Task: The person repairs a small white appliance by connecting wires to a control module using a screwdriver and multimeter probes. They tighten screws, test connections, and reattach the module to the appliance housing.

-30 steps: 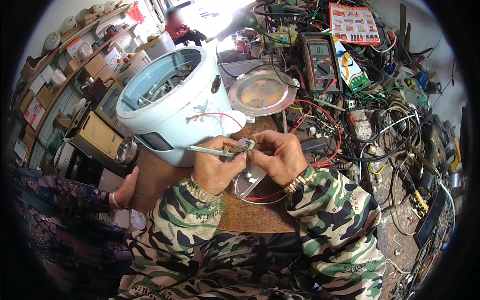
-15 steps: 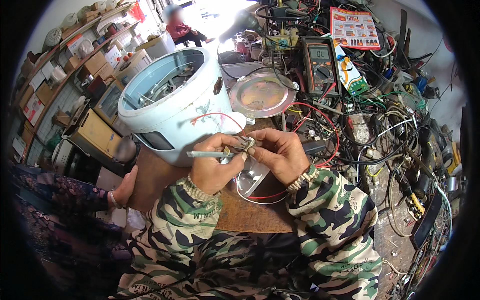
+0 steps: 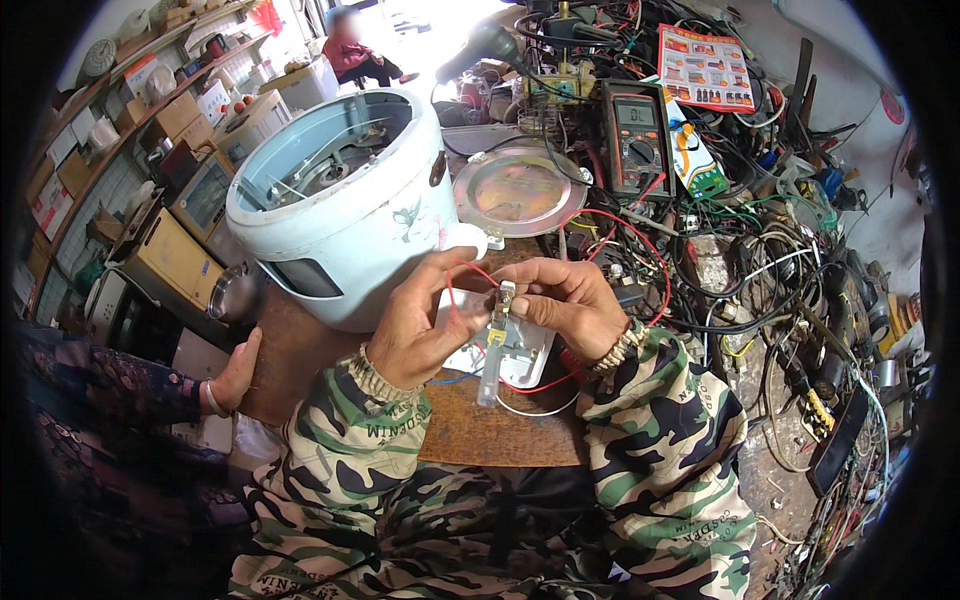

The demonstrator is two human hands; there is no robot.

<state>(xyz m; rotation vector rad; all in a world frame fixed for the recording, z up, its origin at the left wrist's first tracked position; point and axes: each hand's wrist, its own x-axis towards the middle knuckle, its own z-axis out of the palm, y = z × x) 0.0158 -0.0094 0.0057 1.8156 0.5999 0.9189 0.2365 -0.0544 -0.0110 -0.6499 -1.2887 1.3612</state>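
My left hand (image 3: pixel 425 325) and my right hand (image 3: pixel 565 300) meet over the wooden bench (image 3: pixel 500 435), both in camouflage sleeves. Together they pinch a small metal terminal part (image 3: pixel 503 298) with a pale tube (image 3: pixel 490 365) hanging straight down from it. A thin red wire (image 3: pixel 462 272) loops from the part over my left fingers. Under the hands lies a white plastic panel (image 3: pixel 525 350). A pale blue rice cooker body (image 3: pixel 335 205) lies tipped on its side just beyond my left hand, its open bottom showing inner parts.
A round metal lid (image 3: pixel 518 190) and a multimeter (image 3: pixel 635 135) sit behind my hands. Tangled cables and tools (image 3: pixel 790 300) fill the right side. Shelves of boxes (image 3: pixel 120 130) line the left. Another person's hand (image 3: pixel 235 375) rests at the bench's left edge; someone sits far back (image 3: pixel 352 50).
The long tube that lay level, pointing left from my hands, now hangs downward. My hands have lifted slightly and drawn together on the metal part.
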